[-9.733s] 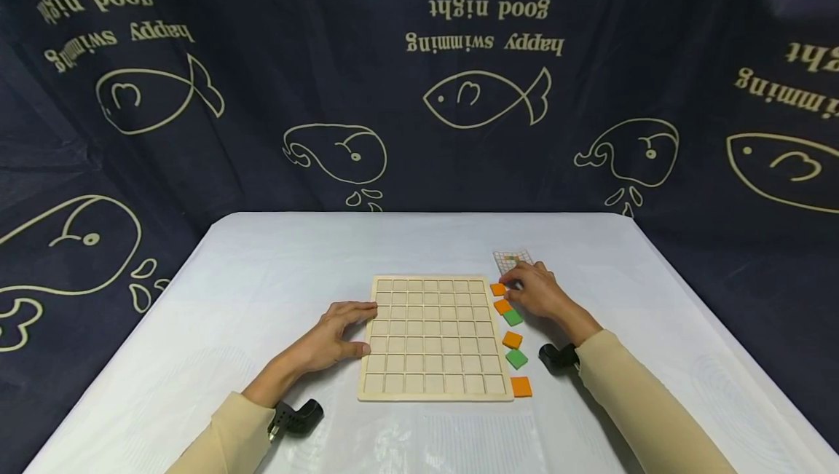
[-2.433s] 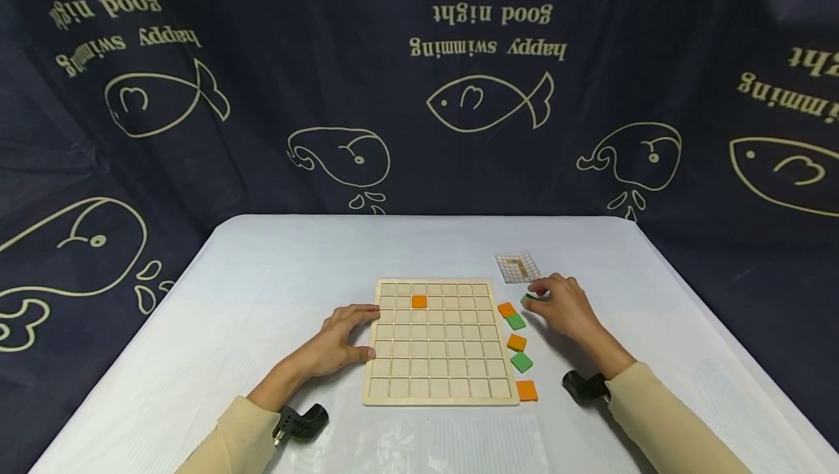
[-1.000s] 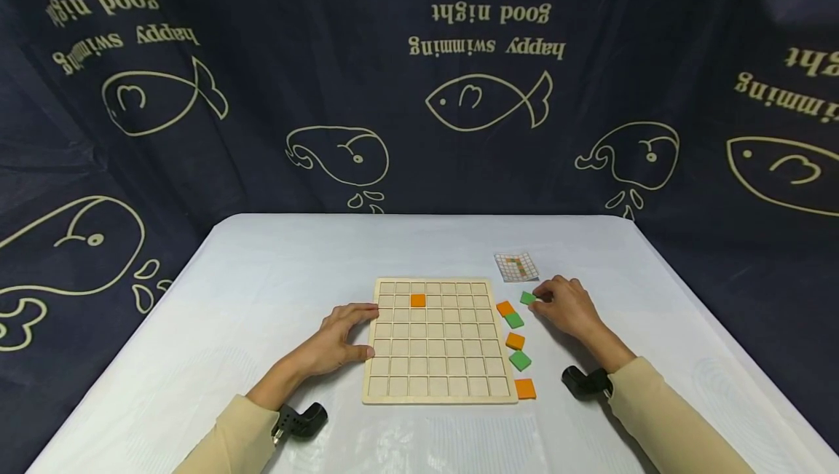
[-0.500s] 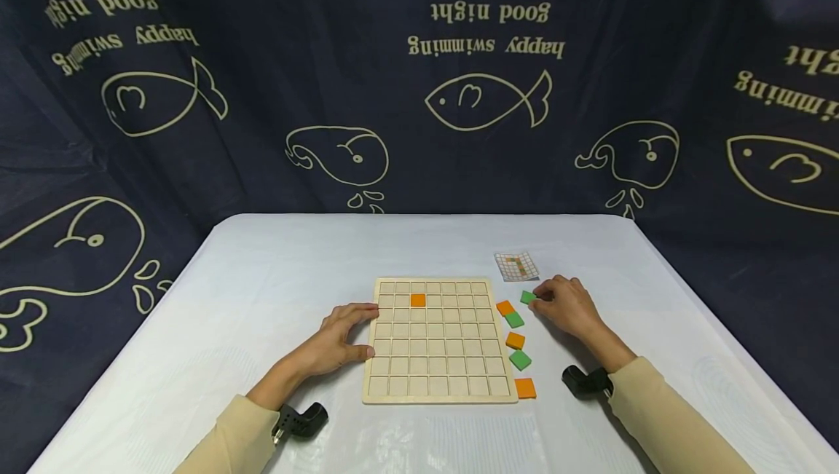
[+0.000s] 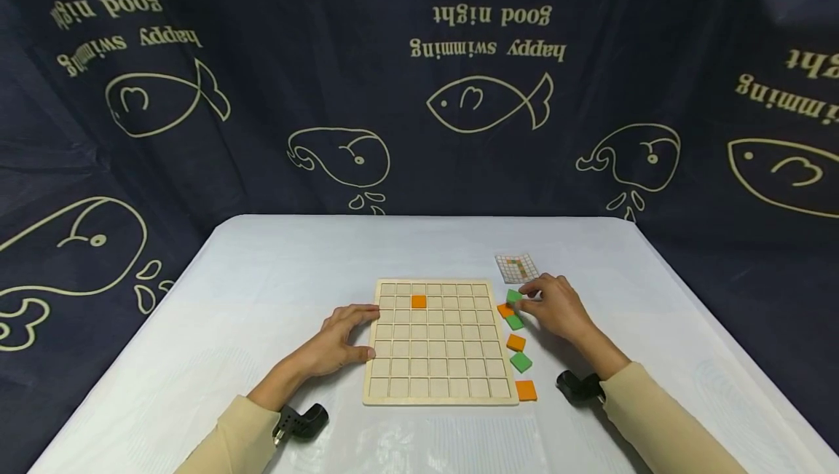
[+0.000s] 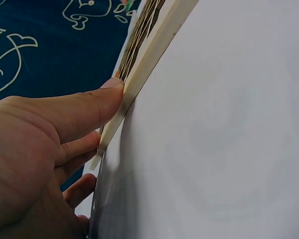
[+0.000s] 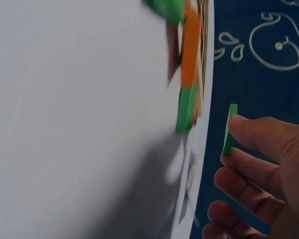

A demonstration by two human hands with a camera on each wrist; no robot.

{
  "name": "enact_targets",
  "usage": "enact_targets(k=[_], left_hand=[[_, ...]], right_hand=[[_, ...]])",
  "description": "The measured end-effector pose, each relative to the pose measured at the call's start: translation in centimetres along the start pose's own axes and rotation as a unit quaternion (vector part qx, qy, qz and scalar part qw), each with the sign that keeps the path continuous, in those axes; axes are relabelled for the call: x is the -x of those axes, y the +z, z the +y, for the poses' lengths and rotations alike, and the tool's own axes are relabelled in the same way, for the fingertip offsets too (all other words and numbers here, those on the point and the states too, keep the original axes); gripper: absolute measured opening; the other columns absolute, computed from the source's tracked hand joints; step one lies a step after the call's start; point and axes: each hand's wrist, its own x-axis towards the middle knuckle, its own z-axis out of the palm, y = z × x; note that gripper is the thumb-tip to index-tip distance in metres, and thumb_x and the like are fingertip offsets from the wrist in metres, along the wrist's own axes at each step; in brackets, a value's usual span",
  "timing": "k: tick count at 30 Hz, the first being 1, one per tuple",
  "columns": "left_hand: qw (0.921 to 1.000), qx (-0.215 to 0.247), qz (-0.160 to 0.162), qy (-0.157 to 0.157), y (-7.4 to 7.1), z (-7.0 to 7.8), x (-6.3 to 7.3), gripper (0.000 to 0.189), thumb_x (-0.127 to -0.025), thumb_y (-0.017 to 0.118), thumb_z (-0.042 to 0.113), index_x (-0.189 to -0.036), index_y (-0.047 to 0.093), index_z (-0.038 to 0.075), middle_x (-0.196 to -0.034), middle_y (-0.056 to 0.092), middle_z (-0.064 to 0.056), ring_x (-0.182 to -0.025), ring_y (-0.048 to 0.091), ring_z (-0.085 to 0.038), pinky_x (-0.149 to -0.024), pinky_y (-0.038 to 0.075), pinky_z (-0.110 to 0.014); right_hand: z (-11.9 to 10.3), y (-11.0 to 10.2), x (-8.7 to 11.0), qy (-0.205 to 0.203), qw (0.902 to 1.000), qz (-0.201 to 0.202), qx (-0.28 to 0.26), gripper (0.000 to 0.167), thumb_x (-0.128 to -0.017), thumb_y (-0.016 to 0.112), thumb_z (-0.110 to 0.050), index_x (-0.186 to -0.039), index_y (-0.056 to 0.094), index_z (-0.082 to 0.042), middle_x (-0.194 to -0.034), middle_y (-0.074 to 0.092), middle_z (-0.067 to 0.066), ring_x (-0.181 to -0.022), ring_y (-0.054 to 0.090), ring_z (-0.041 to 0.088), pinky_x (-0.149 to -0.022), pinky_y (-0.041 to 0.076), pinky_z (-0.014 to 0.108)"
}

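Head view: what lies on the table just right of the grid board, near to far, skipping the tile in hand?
Nearest orange tile → nearer green tile → middle orange tile → farther green tile → farthest orange tile → printed grid card.

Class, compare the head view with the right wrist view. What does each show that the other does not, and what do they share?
Only the head view: the left hand touching the left edge of the wooden board, and the board's full grid of squares.

Only the right wrist view: the palm side of the right hand and a close, edge-on look at the green tile it pinches.

Both: that right hand and tile, loose orange and green tiles, the white tabletop and the dark backdrop with pale drawings.
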Motion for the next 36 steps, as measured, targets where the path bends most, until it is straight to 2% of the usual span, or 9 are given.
enact_targets(k=[7,15,22,36], left_hand=[[1.0000,0.000,-0.002,-0.005,0.0,0.1,0.0,0.064,-0.080,0.073,0.023,-0.137,0.048,0.009,-0.149,0.037,-0.002,-0.137,0.025,-0.029,-0.109,0.017,-0.060],[1.0000,0.000,-0.003,-0.004,0.0,0.1,0.0,0.064,-0.081,0.073,0.022,-0.137,0.047,0.008,-0.149,0.037,-0.003,-0.137,0.025,-0.030,-0.109,0.017,-0.060],[1.0000,0.002,-0.004,-0.007,0.0,0.1,0.0,0.064,-0.080,0.073,0.023,-0.137,0.047,0.009,-0.149,0.037,-0.003,-0.137,0.025,-0.029,-0.108,0.018,-0.059],[1.0000,0.002,-0.004,-0.004,-0.1,0.1,0.1,0.064,-0.081,0.073,0.023,-0.137,0.047,0.008,-0.150,0.037,-0.003,-0.138,0.025,-0.029,-0.109,0.018,-0.059]], right_hand=[[-2.3,0.4,0.3,-0.029,0.9993,-0.012,-0.019,0.024,-0.083,0.070,-0.023,-0.102,0.072,-0.009,-0.096,0.065,0.006,-0.089,0.050,0.022,-0.072,0.042,0.036],[-4.7,1.2,0.7,-0.076,0.9959,-0.017,-0.046,0.022,-0.083,0.071,-0.024,-0.102,0.071,-0.013,-0.093,0.063,0.002,-0.087,0.052,0.021,-0.072,0.043,0.033],[-6.5,2.0,0.4,-0.097,0.9931,-0.027,-0.060,0.023,-0.083,0.071,-0.026,-0.103,0.071,-0.013,-0.091,0.060,0.000,-0.084,0.048,0.018,-0.070,0.039,0.030],[-8.7,3.7,-1.6,-0.097,0.9919,-0.056,-0.060,0.023,-0.083,0.071,-0.025,-0.103,0.071,-0.014,-0.092,0.061,0.000,-0.082,0.045,0.014,-0.070,0.041,0.029]])
